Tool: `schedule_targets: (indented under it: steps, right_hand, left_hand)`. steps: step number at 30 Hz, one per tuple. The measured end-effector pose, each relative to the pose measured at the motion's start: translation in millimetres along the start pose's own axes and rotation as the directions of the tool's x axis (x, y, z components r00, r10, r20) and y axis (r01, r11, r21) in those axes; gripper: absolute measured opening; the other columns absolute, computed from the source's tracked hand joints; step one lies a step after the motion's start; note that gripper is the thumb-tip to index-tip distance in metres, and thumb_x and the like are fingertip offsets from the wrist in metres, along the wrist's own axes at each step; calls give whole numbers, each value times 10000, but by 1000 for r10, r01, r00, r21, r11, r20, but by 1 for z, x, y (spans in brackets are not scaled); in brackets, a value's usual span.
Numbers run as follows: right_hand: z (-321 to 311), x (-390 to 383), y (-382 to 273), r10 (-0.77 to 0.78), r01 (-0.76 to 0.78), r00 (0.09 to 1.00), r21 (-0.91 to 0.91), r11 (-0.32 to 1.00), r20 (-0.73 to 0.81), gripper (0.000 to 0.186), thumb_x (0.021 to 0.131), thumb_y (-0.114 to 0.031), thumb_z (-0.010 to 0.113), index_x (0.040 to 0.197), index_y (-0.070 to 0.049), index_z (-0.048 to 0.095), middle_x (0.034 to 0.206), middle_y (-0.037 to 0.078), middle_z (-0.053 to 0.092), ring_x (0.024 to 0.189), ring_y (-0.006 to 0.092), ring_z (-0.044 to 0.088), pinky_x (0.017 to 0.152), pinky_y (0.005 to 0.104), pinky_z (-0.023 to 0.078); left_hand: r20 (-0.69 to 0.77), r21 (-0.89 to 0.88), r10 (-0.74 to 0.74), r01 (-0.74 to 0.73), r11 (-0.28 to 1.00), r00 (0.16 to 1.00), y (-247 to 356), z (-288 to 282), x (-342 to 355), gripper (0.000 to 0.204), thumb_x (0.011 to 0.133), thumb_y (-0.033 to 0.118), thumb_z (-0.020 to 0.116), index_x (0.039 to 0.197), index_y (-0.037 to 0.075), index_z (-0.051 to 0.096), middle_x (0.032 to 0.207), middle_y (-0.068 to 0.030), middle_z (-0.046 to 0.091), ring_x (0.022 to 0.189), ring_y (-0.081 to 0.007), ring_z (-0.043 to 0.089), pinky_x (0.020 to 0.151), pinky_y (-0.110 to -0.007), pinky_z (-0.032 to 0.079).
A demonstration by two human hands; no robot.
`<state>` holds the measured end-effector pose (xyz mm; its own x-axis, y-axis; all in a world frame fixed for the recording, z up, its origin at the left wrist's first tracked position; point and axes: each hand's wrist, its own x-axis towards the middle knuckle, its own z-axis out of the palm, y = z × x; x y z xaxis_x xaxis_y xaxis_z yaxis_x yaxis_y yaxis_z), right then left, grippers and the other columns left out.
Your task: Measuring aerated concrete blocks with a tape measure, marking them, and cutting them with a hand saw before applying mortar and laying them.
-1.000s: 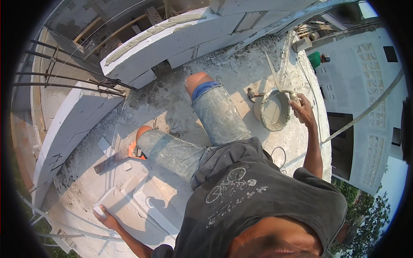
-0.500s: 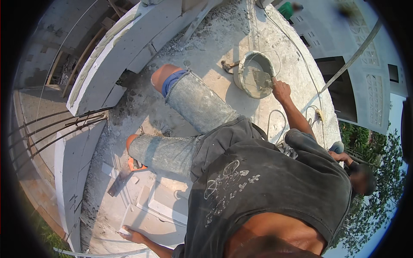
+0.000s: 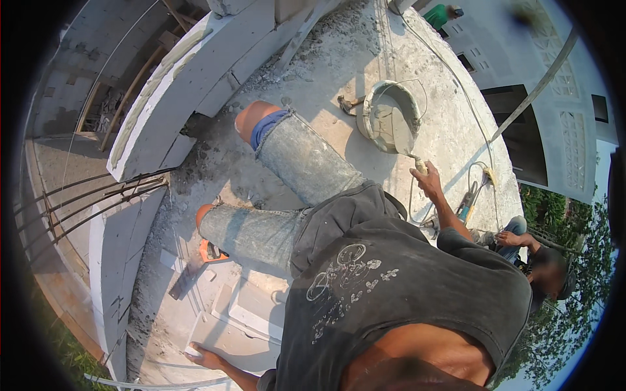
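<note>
My right hand [image 3: 429, 181] is closed round the handle of a trowel [image 3: 422, 167]. The trowel's metal end reaches over the near rim of a round bucket [image 3: 418, 107] with grey wet mortar [image 3: 392, 124] inside. A hammer [image 3: 347, 104] lies against the bucket's left side. At the lower left, my left hand [image 3: 207, 358] grips the corner of a pale lightweight block [image 3: 215, 332]; its fingers are partly hidden. More pale blocks [image 3: 257, 303] lie beside that one. In front of my knee is a handsaw with an orange handle [image 3: 212, 251].
A curved wall of pale blocks [image 3: 195, 85] rises ahead, mortar along its top. Rebar rods [image 3: 98, 195] jut out at the left. A green power tool [image 3: 466, 205] with a cable lies right of my arm. Another person [image 3: 515, 238] crouches at the right; one in green [image 3: 435, 16] is farther off.
My right hand has drawn back from the bucket's rim toward me, bringing the trowel along. My left hand stays at the block's corner. The whole view has shifted slightly.
</note>
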<state>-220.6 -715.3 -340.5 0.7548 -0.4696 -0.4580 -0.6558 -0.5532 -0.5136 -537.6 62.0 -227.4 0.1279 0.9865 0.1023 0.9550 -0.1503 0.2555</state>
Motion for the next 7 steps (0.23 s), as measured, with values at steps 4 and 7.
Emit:
schedule_targets:
  steps: [4, 7]
  right_hand:
    - [-12, -15, -47, -154, 166, 984, 148, 975, -86, 280, 837, -228, 750, 929, -47, 556, 655, -4, 514, 476, 79, 441, 410, 257, 360]
    - [-28, 0, -111, -350, 349, 937, 100, 932, -8, 307, 833, -222, 756, 1009, -37, 586, 680, 11, 539, 534, 91, 483, 483, 261, 415]
  left_hand:
    - [-46, 18, 25, -24, 1000, 999, -22, 6, 12, 780, 921, 599, 528, 1448, 40, 393, 1419, -230, 468, 1274, -395, 482, 1037, -447, 412]
    - [-33, -21, 81, -82, 996, 996, -23, 19, 9, 763, 929, 585, 521, 1447, 39, 397, 1422, -229, 467, 1288, -393, 470, 1053, -442, 400]
